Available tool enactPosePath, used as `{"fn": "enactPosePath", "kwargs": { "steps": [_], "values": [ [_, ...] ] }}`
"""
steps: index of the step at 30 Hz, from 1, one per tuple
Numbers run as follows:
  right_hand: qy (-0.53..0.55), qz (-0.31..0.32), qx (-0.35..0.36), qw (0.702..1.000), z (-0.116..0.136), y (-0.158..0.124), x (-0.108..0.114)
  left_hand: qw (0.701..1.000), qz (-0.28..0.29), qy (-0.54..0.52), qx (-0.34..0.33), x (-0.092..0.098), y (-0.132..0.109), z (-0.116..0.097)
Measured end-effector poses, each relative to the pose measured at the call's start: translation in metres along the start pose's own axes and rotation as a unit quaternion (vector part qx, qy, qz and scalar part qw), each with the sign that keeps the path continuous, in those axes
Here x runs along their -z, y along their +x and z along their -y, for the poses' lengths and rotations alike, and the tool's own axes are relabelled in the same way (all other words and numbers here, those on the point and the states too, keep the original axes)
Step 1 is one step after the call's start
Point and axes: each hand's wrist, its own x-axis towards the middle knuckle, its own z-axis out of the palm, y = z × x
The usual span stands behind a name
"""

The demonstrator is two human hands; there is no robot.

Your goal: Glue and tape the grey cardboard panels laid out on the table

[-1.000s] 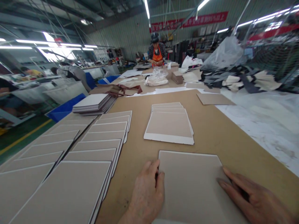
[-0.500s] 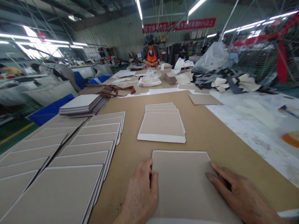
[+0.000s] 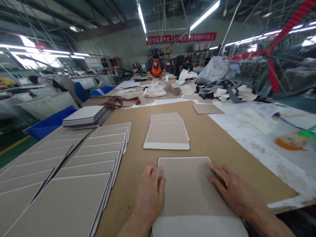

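In front of me on the table lies a beige panel [image 3: 185,187] with a thin white rim at its far edge and a wide white band at its near end. My left hand [image 3: 150,192] holds its left edge, fingers bent and thumb along the side. At the right edge, near the far corner, my right hand [image 3: 233,187] grips it with thumb and fingers; the fingertips are slightly blurred. Just beyond is a small fanned stack of similar panels [image 3: 166,133]. Overlapping rows of larger white-edged panels [image 3: 74,194] spread out to my left.
Brown board [image 3: 133,184] covers the table. A pile of panels [image 3: 86,115] stands at the far left, near a blue bin [image 3: 46,123]. On the right are an orange-rimmed dish [image 3: 291,141] and a large fan [image 3: 269,52]. Another person [image 3: 156,65] stands at the far end.
The view has shifted, bringing the dish further into sight. More of the panel's white near band shows now. Both hands stay at the panel's sides.
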Motion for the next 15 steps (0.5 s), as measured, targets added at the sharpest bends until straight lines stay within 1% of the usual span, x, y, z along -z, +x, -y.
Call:
{"fn": "enactPosePath", "kwargs": {
  "steps": [2, 4, 6, 8, 9, 11, 13, 15],
  "values": [
    [-0.039, 0.002, 0.062, 0.997, 0.009, 0.000, -0.003, 0.995, 0.037, 0.037, -0.083, 0.001, 0.000, -0.006],
    [-0.067, 0.002, 0.149, 0.987, 0.019, 0.002, -0.006, 0.984, 0.078, 0.076, -0.138, 0.003, -0.002, -0.013],
    [-0.075, -0.004, 0.227, 0.971, 0.029, 0.005, -0.009, 0.979, 0.097, 0.101, -0.149, 0.004, -0.008, -0.022],
    [-0.066, -0.015, 0.277, 0.959, 0.034, 0.007, -0.012, 0.982, 0.088, 0.103, -0.134, 0.005, -0.017, -0.029],
    [-0.062, -0.021, 0.286, 0.956, 0.035, 0.007, -0.014, 0.984, 0.083, 0.092, -0.127, 0.005, -0.023, -0.032],
    [-0.067, -0.038, 0.275, 0.958, 0.028, 0.005, -0.019, 0.987, 0.085, 0.063, -0.121, 0.005, -0.034, -0.031],
    [-0.077, -0.060, 0.252, 0.963, 0.013, 0.001, -0.024, 0.986, 0.102, 0.043, -0.123, 0.008, -0.042, -0.026],
    [-0.066, -0.088, 0.234, 0.966, -0.008, -0.001, -0.023, 0.984, 0.113, 0.034, -0.134, 0.013, -0.047, -0.019]
  ]
}}
